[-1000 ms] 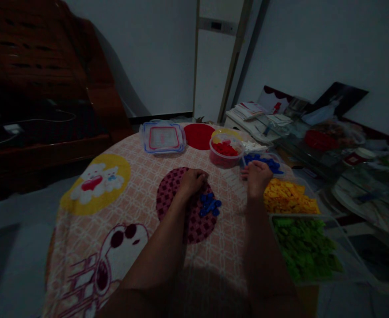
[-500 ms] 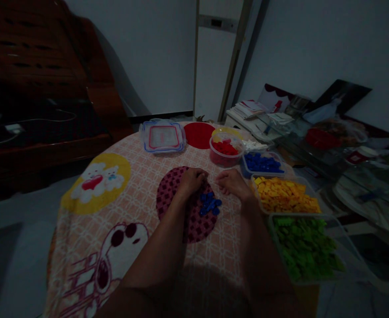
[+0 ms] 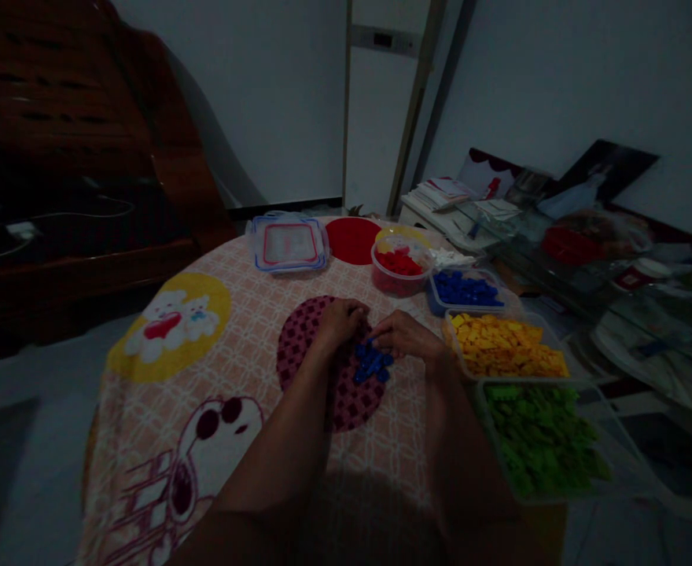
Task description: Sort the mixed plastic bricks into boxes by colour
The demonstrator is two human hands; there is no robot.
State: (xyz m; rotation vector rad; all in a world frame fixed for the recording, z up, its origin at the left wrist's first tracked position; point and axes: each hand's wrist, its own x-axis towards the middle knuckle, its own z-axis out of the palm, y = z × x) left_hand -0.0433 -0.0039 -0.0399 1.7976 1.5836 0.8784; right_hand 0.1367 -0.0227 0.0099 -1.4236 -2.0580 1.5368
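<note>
Several small blue plastic pieces (image 3: 371,365) lie in a loose pile on the dark pink round patch (image 3: 302,350) of the tablecloth. Just beyond the pile, my left hand (image 3: 341,321) rests with its fingers curled together; what they hold, if anything, is hidden. My right hand (image 3: 408,336) reaches in from the right, and its fingertips come together on a blue piece at the pile's upper edge. Dim light hides the fine shape of the pieces.
Along the table's right side stand tubs of red pieces (image 3: 399,263), blue pieces (image 3: 467,289), yellow pieces (image 3: 508,346) and green pieces (image 3: 543,440). Stacked clear lids (image 3: 290,244) lie at the back left. A cluttered glass table (image 3: 594,275) stands beyond, on the right.
My right hand has moved left and slightly down, from beside the blue pile to its upper edge. My left hand stays in place with its fingers curled.
</note>
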